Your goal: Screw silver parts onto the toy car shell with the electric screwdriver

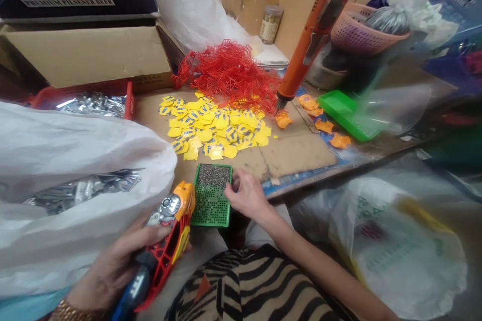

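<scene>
My left hand (pixel 124 256) is wrapped around a plastic toy (pixel 165 246) with red lattice, orange, silver, yellow and dark blue parts. Right of the toy's orange tip is a green perforated tray (pixel 211 210), its far end covered with small metal pieces that look like screws. At the tray's right rim, my right hand (pixel 246 193) has its thumb and fingers curled together. Whether they grip the rim or a small piece is hidden. Beyond the tray lies a pile of yellow pieces (pixel 218 128) with dark markings.
Red lattice parts (pixel 229 75) are heaped behind the yellow pieces. An orange electric screwdriver (pixel 312 35) hangs tip down, near loose orange parts (pixel 340 140) and a bright green tray (pixel 348 115). Left are a white bag (pixel 75 140), a red bin (pixel 130 100) of silver parts and a cardboard box (pixel 90 55).
</scene>
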A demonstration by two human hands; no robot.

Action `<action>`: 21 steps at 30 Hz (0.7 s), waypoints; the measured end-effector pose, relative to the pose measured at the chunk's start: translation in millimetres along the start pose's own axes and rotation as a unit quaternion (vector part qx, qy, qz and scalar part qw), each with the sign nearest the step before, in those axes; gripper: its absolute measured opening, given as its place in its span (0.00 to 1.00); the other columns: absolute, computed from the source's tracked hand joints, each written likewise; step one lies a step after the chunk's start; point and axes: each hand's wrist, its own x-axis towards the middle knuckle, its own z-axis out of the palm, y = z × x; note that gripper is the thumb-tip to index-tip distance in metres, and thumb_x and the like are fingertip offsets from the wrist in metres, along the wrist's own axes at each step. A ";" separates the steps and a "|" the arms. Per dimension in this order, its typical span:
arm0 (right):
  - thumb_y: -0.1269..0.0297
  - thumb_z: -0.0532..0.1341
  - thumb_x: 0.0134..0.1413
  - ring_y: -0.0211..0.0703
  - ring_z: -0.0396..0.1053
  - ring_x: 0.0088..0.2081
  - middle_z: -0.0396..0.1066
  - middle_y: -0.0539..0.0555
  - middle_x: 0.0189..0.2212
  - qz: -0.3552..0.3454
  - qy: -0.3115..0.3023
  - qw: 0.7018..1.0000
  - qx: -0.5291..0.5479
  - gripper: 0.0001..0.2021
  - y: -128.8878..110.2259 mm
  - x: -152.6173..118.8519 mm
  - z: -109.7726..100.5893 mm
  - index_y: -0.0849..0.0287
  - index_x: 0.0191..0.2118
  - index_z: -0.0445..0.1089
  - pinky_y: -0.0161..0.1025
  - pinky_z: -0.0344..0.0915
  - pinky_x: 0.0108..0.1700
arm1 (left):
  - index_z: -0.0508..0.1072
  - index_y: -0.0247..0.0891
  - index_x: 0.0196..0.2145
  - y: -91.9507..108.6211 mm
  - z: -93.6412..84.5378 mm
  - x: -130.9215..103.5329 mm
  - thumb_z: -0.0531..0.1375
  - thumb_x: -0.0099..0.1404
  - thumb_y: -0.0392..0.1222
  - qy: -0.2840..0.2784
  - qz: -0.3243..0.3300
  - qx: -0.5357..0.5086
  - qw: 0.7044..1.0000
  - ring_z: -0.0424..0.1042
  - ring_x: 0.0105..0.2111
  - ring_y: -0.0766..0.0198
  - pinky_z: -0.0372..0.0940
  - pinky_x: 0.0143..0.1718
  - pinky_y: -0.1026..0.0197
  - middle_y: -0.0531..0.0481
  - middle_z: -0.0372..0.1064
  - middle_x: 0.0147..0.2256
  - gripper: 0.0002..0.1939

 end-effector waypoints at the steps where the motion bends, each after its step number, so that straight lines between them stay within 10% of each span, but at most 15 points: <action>1: 0.65 0.58 0.53 0.41 0.67 0.25 0.71 0.52 0.24 -0.010 -0.008 1.000 -0.001 0.04 1.7 2.9 -2.1 0.59 0.30 0.63 0.35 0.57 0.29 | 0.75 0.34 0.46 -0.2 2.0 -3.9 0.72 0.45 0.37 0.014 -0.013 0.021 1.000 0.79 0.25 0.48 0.76 0.28 0.55 0.45 0.79 0.30 0.28; 12: 0.74 0.61 0.49 0.32 0.58 0.25 0.62 0.45 0.21 -0.287 -0.248 0.923 -0.063 0.03 6.3 80.8 -39.8 0.62 0.31 0.70 0.33 0.51 0.29 | 0.66 0.39 0.57 -38.1 0.1 -8.3 0.69 0.44 0.37 0.029 -0.062 -0.029 0.997 0.79 0.29 0.43 0.73 0.25 0.53 0.47 0.79 0.29 0.40; 21: 0.74 0.57 0.59 0.39 0.56 0.29 0.68 0.54 0.31 -0.425 -0.265 0.831 -0.242 0.04 -19.5 114.3 -41.9 0.60 0.36 0.68 0.39 0.44 0.31 | 0.66 0.39 0.57 -46.4 18.2 7.5 0.66 0.48 0.36 -0.018 -0.073 -0.051 0.996 0.79 0.28 0.48 0.74 0.32 0.51 0.44 0.78 0.35 0.37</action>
